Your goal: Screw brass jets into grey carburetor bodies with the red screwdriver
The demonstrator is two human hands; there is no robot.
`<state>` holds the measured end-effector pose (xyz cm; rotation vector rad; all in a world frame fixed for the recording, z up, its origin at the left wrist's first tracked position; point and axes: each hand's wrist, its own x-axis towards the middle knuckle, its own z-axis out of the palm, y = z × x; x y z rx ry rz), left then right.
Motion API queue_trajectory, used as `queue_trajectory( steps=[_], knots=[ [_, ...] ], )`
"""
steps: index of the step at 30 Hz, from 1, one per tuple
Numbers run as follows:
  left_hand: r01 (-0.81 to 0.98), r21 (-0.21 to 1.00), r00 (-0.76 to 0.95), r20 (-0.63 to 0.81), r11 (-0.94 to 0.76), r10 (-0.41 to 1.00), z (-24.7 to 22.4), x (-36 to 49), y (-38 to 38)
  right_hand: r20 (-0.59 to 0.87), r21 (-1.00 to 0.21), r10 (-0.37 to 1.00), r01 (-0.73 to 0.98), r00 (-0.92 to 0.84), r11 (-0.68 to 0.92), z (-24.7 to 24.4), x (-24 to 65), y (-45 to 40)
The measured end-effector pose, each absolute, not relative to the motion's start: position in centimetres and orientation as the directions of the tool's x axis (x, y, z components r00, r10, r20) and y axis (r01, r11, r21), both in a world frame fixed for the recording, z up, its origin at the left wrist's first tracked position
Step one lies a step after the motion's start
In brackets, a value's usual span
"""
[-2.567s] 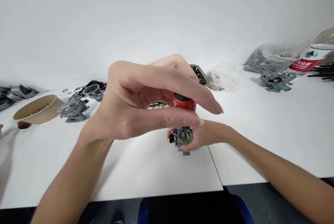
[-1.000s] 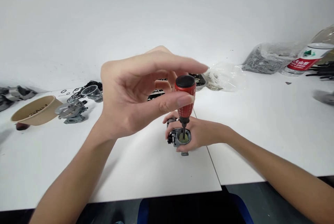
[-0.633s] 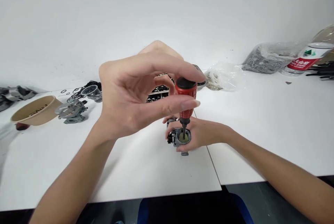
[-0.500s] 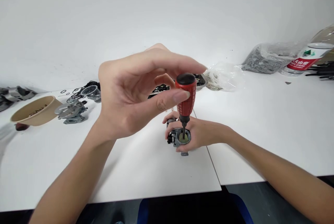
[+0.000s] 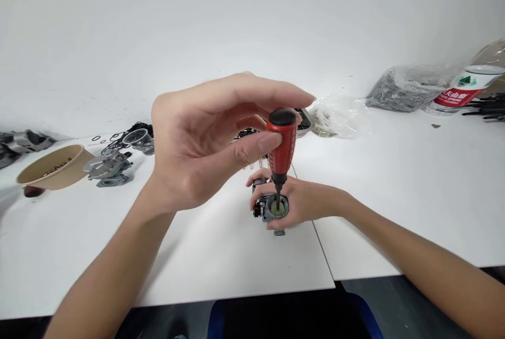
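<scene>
My left hand [image 5: 205, 144] has its thumb and fingers around the red handle of a screwdriver [image 5: 282, 144], which stands nearly upright with its black cap on top. The screwdriver's tip reaches into the round bore of a grey metal carburetor [image 5: 268, 215], against a brass-coloured disc [image 5: 281, 209] inside it. Low on the table, my right hand [image 5: 298, 202] is closed around the carburetor, fingers on its far side and thumb on its near side. My right palm covers part of the carburetor's body.
On the left are a tan bowl [image 5: 23, 176] of small parts, another carburetor [image 5: 108, 168], a clear cup [image 5: 138, 139] and black rings. Behind my hands stands a metal tray [image 5: 304, 122] beside a clear plastic bag [image 5: 343, 115]. A bag of grey parts [image 5: 406, 89] and a bottle [image 5: 460, 91] stand right.
My left fingers have shifted slightly on the screwdriver's handle, which leans a little differently. The tip stays in the bore, and my right hand and the carburetor have hardly moved.
</scene>
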<state>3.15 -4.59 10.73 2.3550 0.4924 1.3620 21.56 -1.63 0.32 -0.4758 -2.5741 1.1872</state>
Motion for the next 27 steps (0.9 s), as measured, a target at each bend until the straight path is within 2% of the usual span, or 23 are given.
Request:
queue_trajectory(
  steps=[6,15,21,27],
  knots=[
    [0.063,0.443,0.506,0.758,-0.894,0.411,10.66,3.21,-4.16,0.085,-0.773,0.399,0.192,-0.913,0.605,0.38,21.52,-1.60],
    [0.083,0.572,0.508,0.680,-0.816,0.529,10.68,3.02,-4.52,0.105,-0.778,0.402,0.176,-0.910,0.603,0.22,21.53,-1.60],
    [0.008,0.554,0.485,0.725,-0.832,0.488,10.67,3.21,-4.41,0.091,-0.769,0.399,0.190,-0.913,0.611,0.46,21.51,-1.65],
    [0.065,0.581,0.489,0.690,-0.811,0.534,10.61,3.00,-4.69,0.090,-0.776,0.404,0.190,-0.910,0.601,0.41,21.55,-1.67]
  ],
)
